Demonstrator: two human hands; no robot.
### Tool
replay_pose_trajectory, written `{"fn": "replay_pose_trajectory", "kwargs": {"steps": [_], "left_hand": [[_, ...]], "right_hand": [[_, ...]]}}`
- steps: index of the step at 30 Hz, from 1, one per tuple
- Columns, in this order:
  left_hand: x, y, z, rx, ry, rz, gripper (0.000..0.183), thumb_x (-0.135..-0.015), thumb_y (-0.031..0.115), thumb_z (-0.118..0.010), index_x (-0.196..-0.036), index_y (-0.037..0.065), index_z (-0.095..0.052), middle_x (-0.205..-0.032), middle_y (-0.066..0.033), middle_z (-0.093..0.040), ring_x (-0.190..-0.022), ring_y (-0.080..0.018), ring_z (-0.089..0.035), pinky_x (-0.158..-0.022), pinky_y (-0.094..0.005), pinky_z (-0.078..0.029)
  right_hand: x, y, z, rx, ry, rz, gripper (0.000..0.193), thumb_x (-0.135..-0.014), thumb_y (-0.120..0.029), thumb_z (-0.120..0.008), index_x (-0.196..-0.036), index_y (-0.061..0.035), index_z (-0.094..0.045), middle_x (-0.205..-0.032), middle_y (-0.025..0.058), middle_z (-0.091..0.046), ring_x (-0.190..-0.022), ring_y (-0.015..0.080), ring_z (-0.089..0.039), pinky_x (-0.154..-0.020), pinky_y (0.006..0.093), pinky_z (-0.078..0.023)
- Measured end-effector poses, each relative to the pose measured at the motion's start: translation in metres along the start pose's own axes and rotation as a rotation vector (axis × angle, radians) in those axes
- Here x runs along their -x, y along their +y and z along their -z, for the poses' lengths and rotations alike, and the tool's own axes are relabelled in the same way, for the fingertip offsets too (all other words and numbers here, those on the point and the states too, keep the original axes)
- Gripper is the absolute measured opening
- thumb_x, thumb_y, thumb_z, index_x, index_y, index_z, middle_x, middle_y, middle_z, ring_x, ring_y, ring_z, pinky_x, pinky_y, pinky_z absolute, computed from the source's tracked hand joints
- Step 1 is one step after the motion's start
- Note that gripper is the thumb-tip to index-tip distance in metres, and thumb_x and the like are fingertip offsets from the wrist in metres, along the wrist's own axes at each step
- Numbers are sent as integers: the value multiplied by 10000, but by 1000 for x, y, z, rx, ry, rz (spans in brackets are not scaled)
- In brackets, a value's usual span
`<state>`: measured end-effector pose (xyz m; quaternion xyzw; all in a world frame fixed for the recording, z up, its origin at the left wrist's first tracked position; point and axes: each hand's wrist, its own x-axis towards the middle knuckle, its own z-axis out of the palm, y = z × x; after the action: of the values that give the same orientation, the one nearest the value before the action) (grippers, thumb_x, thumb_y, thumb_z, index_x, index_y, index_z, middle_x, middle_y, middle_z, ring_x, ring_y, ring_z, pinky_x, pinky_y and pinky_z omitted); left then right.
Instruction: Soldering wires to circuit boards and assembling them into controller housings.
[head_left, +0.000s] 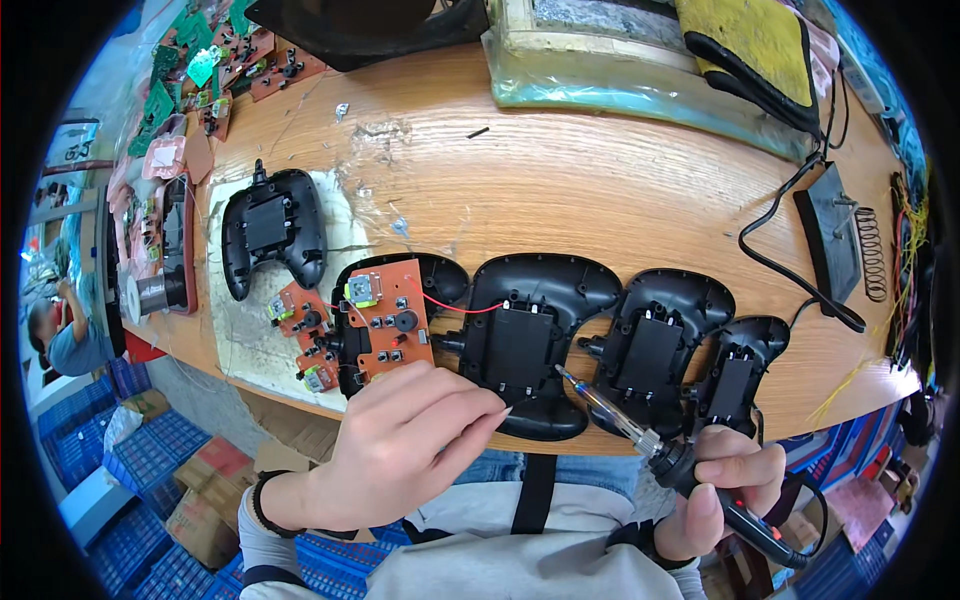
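Note:
My right hand (pixel 735 480) grips a soldering iron (pixel 655 445) with a dark handle and a clear section toward its tip. The tip points up and left, close to a black game controller shell half (pixel 575 290). My left hand (pixel 420 430) is closed in a pinch at that shell's lower left edge; what lies between its fingertips is too small to make out. A red wire (pixel 455 308) runs from an orange-brown circuit board (pixel 415 325) to a metal contact on the shell's black battery box (pixel 518 345). The board rests on another shell half (pixel 440 275), left of my pinch.
Two more shell halves (pixel 690 290) (pixel 765 335) lie to the right, another (pixel 300 200) at left on a pale, stained mat (pixel 345 205). A solder spool (pixel 148 295) stands at the left edge. A stand with a coil spring (pixel 870 255) and black cable (pixel 765 240) sit at right. Loose boards (pixel 285 75) pile far left.

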<state>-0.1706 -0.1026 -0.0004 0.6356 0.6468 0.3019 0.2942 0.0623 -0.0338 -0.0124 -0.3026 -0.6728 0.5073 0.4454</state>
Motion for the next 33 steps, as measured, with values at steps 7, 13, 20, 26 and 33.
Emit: {"fn": "replay_pose_trajectory", "kwargs": {"steps": [7,13,20,26,33], "left_hand": [[6,-2,-7,-158,46,-56,159,-633,31,-722,-768,37,-639,-712,-33,-556,-608,-185,-502,-520,-293,-367],[8,1,-12,-252,97,-40,180,-586,9,-735,-739,53,-651,-722,-32,-561,-716,-207,-524,-625,-314,-374],[7,2,-17,-298,72,-17,141,-615,50,-723,-722,75,-634,-947,-33,-634,-1064,-267,-518,-875,-400,-332],[8,2,-14,-344,8,-21,101,-651,78,-709,-717,91,-634,-1048,-21,-632,-1118,-272,-498,-949,-415,-285],[6,3,-15,-358,20,-56,109,-636,67,-707,-708,88,-628,-1030,-20,-637,-1105,-274,-507,-939,-419,-295]], "right_hand": [[-2,1,-1,3,-48,-10,253,-673,-63,-645,-859,3,-487,-540,99,-544,-374,173,-473,-373,277,-365],[-2,3,-4,-5,-48,-23,251,-656,-63,-656,-840,1,-499,-536,100,-550,-362,167,-469,-368,269,-360],[4,6,-7,-29,-31,-3,236,-652,-54,-651,-825,2,-500,-516,88,-539,-352,160,-464,-361,259,-359],[5,5,-8,-25,-24,-20,219,-650,-44,-648,-807,6,-503,-509,85,-537,-354,159,-474,-361,252,-363],[6,3,-8,2,-65,-25,203,-636,-32,-654,-783,0,-518,-504,78,-539,-358,159,-493,-360,249,-367]]}}
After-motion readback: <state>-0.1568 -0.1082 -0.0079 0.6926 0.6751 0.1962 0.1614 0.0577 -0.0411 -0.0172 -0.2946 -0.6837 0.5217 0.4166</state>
